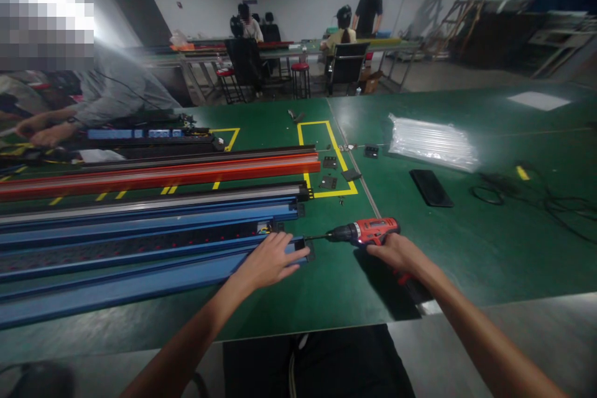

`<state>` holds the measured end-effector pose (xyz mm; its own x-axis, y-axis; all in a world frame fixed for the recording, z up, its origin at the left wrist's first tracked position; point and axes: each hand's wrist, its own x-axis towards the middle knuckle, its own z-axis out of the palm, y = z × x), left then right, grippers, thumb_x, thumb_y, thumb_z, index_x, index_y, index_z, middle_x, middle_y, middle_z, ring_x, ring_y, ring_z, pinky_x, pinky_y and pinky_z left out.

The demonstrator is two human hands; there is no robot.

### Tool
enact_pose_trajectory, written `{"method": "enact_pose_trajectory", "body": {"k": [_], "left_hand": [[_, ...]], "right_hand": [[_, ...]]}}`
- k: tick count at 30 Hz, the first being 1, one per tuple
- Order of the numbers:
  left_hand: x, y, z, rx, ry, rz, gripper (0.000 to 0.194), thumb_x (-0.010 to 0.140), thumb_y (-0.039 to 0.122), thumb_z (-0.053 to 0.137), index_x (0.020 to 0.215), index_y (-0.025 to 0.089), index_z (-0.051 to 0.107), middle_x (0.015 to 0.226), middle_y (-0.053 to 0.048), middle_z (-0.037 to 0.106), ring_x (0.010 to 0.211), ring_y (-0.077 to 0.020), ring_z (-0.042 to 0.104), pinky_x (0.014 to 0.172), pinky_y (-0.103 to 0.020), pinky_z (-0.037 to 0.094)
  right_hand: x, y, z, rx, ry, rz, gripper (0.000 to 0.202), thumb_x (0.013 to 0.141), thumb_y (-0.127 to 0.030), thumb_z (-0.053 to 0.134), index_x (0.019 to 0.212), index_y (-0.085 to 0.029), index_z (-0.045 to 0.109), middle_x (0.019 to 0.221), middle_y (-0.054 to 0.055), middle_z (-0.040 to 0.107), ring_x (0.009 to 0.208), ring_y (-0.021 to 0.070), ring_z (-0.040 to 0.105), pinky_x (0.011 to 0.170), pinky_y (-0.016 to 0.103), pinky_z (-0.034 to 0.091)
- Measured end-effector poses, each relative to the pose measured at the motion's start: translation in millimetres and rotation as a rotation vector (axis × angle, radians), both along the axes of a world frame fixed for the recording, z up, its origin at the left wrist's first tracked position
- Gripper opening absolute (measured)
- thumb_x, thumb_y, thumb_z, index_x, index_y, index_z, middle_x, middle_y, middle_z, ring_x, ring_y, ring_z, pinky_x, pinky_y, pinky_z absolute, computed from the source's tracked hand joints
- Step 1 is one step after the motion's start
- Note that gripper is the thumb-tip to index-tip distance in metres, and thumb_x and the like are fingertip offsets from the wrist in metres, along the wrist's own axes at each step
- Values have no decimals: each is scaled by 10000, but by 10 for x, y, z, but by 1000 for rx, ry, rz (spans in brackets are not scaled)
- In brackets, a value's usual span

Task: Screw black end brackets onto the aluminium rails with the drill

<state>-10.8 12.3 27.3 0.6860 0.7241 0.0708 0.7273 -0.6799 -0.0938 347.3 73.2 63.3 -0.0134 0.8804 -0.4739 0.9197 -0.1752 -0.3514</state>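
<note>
My right hand is wrapped around the grip of a red and black cordless drill. The drill's long thin bit points left, its tip at the black end cap of the nearest blue profile; whether it touches a screw is too small to tell. My left hand grips that same profile close to its capped end, fingers over the top and thumb at the near side. Just behind lies another blue profile, with a dark strip with red dots between.
Farther back lie a silver profile and orange profiles. Loose black end caps sit by yellow tape. On the right are a black phone-like slab, plastic-wrapped clear tubes and cables. A co-worker's hands work at left.
</note>
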Motion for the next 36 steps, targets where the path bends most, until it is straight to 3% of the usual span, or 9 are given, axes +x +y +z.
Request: {"method": "enact_pose_trajectory", "body": {"k": [10,36], "left_hand": [[6,7,-5,-23,-16,-4,458,1048,439,470,1502,379,488,1244,-133,575,1145,-302,538,936,-431,438],[-9,10,-19,-59,-70,14,439,1046,439,479,1480,386,516,1261,-126,584,1151,-298,531,951,-427,410]], "right_hand": [[34,5,-42,-27,19,-11,305,823,-446,616,628,-216,571,654,49,652,544,165,552,534,292,388],[-11,16,50,-7,14,32,280,814,-434,598,646,-210,589,651,46,636,569,173,554,561,298,389]]}}
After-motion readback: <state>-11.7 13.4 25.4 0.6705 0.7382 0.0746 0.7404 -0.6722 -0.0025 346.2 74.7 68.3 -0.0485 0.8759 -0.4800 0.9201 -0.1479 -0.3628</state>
